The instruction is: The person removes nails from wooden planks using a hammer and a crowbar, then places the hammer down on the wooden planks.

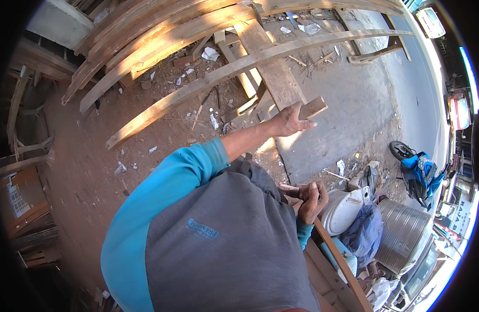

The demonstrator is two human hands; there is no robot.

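Observation:
My left arm, in a teal sleeve, reaches forward. My left hand is closed on a short wood block at the near end of a wide plank. Close to my body on the right, my right hand is curled into a fist. What its fingers hold, if anything, is hidden from view. A long, narrow wooden beam crosses over the wide plank, beyond my left hand.
Several long beams are stacked at the far left. Scraps of paper and wood litter the dirt ground. To the right are a white round container, a ribbed metal drum and blue plastic sheeting. A blue motorbike stands by the road.

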